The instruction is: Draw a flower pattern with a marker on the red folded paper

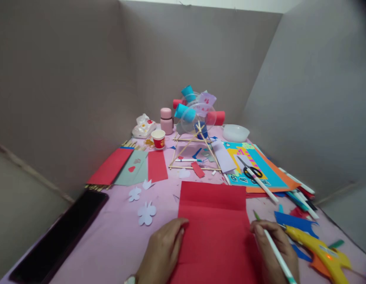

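Note:
A sheet of red paper (214, 236) with crosswise creases lies in front of me. At its left edge rests my left hand (163, 246), fingers together and curled on the paper. My right hand (275, 244) is closed around a white marker pen (277, 254) with a green tip. That tip points away from me, just beyond the right edge of the red sheet. To the left are a white flower-shaped paper cutout (146, 214) and a smaller one (134, 194).
A yellow glue gun (321, 248) lies right of my right hand. Black-handled scissors (252, 172) rest on a colourful card (268, 165). Behind stands a stick frame (188, 144) with a cup wheel (197, 112). A phone (61, 236) lies left, a paper cup (158, 139) farther back.

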A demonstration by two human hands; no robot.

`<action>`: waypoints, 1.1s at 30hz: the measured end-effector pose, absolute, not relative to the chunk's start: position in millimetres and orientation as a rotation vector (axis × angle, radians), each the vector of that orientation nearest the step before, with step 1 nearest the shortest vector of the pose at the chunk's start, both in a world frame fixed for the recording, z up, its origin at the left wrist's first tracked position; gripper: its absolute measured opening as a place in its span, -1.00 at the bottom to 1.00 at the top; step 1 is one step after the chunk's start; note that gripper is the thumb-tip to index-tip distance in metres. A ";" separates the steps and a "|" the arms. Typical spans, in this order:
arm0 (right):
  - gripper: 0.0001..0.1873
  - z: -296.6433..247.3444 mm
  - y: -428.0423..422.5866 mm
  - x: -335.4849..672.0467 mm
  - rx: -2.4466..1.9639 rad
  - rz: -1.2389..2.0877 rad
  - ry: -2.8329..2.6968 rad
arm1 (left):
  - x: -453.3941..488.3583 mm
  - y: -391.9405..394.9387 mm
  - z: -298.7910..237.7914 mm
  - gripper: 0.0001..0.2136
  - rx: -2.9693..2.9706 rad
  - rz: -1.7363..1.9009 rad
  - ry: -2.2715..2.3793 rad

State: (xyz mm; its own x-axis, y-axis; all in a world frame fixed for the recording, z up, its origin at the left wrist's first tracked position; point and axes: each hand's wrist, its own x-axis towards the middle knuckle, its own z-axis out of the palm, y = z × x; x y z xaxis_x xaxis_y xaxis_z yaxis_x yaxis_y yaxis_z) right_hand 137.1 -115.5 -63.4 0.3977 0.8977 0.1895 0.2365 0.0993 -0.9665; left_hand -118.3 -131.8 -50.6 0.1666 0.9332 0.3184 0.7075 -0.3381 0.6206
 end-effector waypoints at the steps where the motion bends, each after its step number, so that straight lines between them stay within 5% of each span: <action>1: -0.72 -61.9 -116.8 134.4 -1.406 0.725 -1.136 | -119.2 -130.7 -51.9 -0.78 2.142 0.964 1.576; 13: -0.92 -58.0 -122.0 109.4 -1.289 1.070 -1.545 | -121.9 -121.3 -57.4 -0.79 2.423 0.927 1.708; 33: -0.88 -59.6 -119.6 95.0 -1.289 0.892 -1.995 | -109.8 -119.4 -59.9 -0.75 2.883 0.741 1.414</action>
State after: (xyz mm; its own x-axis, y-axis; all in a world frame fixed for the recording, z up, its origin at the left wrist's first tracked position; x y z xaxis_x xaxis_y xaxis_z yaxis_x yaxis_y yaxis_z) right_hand 95.0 -119.6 -59.6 -0.3523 0.9280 0.1216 0.5281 0.3044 -0.7927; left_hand -109.8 -119.4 -59.9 0.5332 0.7120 0.4569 0.7809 -0.6219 0.0579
